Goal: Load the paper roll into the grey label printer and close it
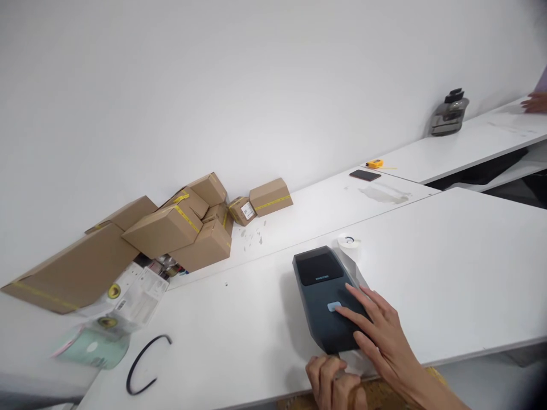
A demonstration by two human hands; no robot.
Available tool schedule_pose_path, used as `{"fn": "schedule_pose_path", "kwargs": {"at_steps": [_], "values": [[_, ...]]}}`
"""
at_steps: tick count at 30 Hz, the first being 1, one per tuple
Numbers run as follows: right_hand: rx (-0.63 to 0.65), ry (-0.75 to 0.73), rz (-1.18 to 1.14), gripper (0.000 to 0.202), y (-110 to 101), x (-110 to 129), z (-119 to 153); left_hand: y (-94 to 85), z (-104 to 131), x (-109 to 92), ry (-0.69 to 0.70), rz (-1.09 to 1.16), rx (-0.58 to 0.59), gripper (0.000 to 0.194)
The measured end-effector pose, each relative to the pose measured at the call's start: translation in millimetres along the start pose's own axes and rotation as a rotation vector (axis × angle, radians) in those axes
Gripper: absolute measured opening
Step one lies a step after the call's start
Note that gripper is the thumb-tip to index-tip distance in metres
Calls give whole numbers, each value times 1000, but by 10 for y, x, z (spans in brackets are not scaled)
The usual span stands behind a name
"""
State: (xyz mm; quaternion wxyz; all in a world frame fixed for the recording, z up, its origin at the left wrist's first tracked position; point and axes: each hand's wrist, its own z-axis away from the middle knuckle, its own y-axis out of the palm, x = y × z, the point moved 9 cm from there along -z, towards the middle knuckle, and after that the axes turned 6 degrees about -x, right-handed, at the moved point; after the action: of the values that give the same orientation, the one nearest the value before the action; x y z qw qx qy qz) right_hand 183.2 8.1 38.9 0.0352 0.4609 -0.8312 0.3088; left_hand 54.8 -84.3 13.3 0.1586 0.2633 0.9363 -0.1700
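Note:
A dark blue-grey label printer [327, 293], with a glossy black panel and a light blue button, stands at a slant on the white table [239, 341]. My right hand [380, 330] lies over its right side, fingers apart, the index fingertip on the button. At the printer's near end is my left hand [335, 381], its fingers curled closed; what they hold, if anything, is hidden. Some white material shows between the two hands, too unclear to name. Behind the printer sits a white label roll [350, 244], from which a strip runs along the printer's far right side.
Cardboard boxes [164, 230] are piled at left, near white printed packaging [141, 296] and a green package [96, 347]. A black curved band [137, 364] lies in front. Further back are a phone [365, 175], yellow tape measure [375, 164], water bottle [448, 117] and another person's hand [535, 103].

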Motion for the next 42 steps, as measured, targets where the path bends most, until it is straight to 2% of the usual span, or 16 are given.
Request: {"fn": "schedule_pose_path", "kwargs": {"at_steps": [2, 4, 7, 9, 12, 15, 18, 21, 24, 26, 28, 32, 35, 37, 39, 42], "values": [[12, -46, 57, 36, 51, 15, -52, -33, 16, 45, -16, -17, 3, 22], [13, -76, 110, 35, 75, 21, -82, -69, 18, 122, -92, -38, -30, 23], [23, -68, 144, 32, 83, -5, -105, -45, 3, 285, -323, 0, -54, 31], [49, -36, 120, 30, 88, -39, -99, 52, -5, 401, -516, 74, -9, 40], [73, 97, -16, 33, 82, -149, -24, 195, 24, 553, -791, 199, 53, 49], [15, 319, -156, 44, 35, -335, 125, 258, 42, 629, -917, 296, 67, 54], [-6, 471, -244, 51, 27, -462, 215, 246, -18, 660, -930, 333, 65, 58], [26, 495, -347, 54, 56, -496, 69, 232, -232, 659, -908, 383, 57, 59], [7, 406, -401, 56, 48, -493, -340, 256, -578, 685, -868, 433, 18, 58], [-34, 313, -404, 55, 41, -484, -703, 301, -775, 778, -866, 453, -33, 57], [-76, 256, -401, 54, 69, -507, -1074, 408, -897, 914, -862, 428, -20, 53], [-122, 288, -314, 53, 228, -678, -1717, 727, -888, 1237, -890, 239, 178, 47], [-126, 317, -251, 58, 358, -788, -2034, 909, -833, 1364, -920, 196, 287, 52], [-142, 315, -224, 65, 381, -806, -2106, 977, -817, 1364, -926, 194, 346, 56], [-175, 287, -176, 68, 335, -775, -2036, 992, -802, 1332, -918, 200, 386, 63], [-101, 153, -76, 51, 315, -642, -1728, 983, -721, 1309, -911, 237, 435, 73]]}}
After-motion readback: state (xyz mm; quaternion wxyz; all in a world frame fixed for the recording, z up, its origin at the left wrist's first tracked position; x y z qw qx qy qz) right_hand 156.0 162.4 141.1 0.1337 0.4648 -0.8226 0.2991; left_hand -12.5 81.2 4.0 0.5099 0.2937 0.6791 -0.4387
